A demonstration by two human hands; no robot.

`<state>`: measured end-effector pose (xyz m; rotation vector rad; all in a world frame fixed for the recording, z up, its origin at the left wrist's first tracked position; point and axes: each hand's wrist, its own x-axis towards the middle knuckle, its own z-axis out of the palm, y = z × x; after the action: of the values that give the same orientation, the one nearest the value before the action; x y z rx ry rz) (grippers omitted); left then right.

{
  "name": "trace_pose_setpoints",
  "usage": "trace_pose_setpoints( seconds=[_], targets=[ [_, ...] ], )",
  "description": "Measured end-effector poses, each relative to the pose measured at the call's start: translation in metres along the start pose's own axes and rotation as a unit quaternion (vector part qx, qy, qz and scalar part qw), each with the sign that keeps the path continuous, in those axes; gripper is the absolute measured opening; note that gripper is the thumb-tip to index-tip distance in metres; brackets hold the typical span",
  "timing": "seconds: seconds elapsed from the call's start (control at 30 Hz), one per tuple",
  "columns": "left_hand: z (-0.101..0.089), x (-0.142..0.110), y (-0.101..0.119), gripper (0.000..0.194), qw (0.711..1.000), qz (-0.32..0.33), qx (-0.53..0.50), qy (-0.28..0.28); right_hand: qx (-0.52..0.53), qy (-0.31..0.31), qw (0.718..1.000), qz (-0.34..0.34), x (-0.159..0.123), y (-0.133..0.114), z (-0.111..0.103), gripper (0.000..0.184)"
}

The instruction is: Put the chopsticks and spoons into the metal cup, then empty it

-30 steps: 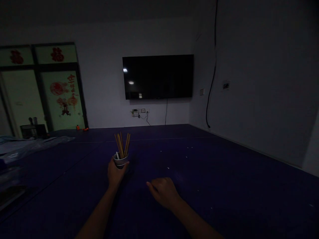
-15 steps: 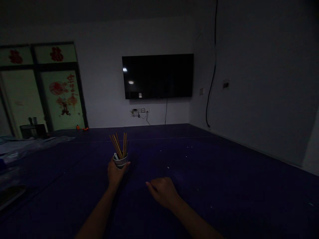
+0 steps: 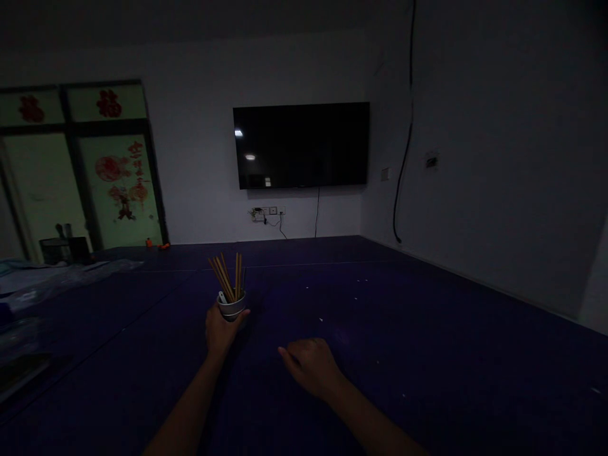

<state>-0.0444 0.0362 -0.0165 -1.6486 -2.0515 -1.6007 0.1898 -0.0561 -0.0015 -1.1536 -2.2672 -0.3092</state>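
Observation:
My left hand (image 3: 221, 330) is wrapped around a small pale cup (image 3: 232, 308) on the dark blue-purple surface. Several wooden chopsticks (image 3: 225, 277) stand in the cup, leaning various ways, with a white spoon handle (image 3: 222, 297) at its left rim. To the right of the cup and apart from it, my right hand (image 3: 311, 365) rests low over the surface, fingers curled in and thumb pointing left. No object shows in it, though the palm side is hidden.
Small white scraps (image 3: 321, 320) are scattered over the surface (image 3: 285, 285). Clear plastic wrapping (image 3: 76, 277) lies at the left, near a dark flat object (image 3: 21, 373). Small orange items (image 3: 164, 246) sit at the far edge. A television (image 3: 304, 145) hangs on the wall.

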Motion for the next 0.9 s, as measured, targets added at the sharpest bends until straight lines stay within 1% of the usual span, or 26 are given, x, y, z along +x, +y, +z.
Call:
trace_pose_setpoints(
  seconds=[0.1,0.2,0.3,0.4,0.5,0.57,0.63,0.77,0.9],
  targets=[
    [-0.001,0.001,0.001,0.079,0.999,-0.028,-0.015,0.008,0.002,0.007,1.000,0.000,0.000,-0.001,0.000,0.044],
    [-0.007,0.010,0.005,0.074,0.993,-0.076,-0.084,0.043,-0.005,0.015,1.000,0.000,-0.001,-0.002,0.000,0.042],
    [-0.017,0.030,0.014,0.071,0.974,-0.124,-0.175,0.068,-0.009,0.013,1.000,-0.001,-0.001,-0.003,0.002,0.040],
    [-0.024,0.053,0.026,0.071,0.959,-0.144,-0.228,0.083,-0.009,0.004,1.000,-0.001,-0.001,-0.005,0.003,0.039],
    [-0.024,0.074,0.033,0.071,0.953,-0.169,-0.243,0.069,-0.006,-0.006,1.000,-0.001,-0.002,-0.006,0.005,0.039],
    [-0.021,0.085,0.034,0.070,0.953,-0.188,-0.231,0.053,-0.004,-0.008,1.000,0.004,-0.003,-0.006,0.005,0.040],
    [-0.017,0.092,0.031,0.070,0.956,-0.190,-0.217,0.047,0.000,-0.006,1.000,0.006,-0.003,-0.006,0.006,0.040],
    [-0.013,0.094,0.031,0.073,0.959,-0.174,-0.222,0.039,0.004,-0.007,1.000,0.006,-0.003,-0.006,0.007,0.042],
    [-0.011,0.089,0.036,0.063,0.962,-0.162,-0.222,-0.004,0.008,-0.017,1.000,-0.005,-0.002,-0.008,0.005,0.043]
  ],
)
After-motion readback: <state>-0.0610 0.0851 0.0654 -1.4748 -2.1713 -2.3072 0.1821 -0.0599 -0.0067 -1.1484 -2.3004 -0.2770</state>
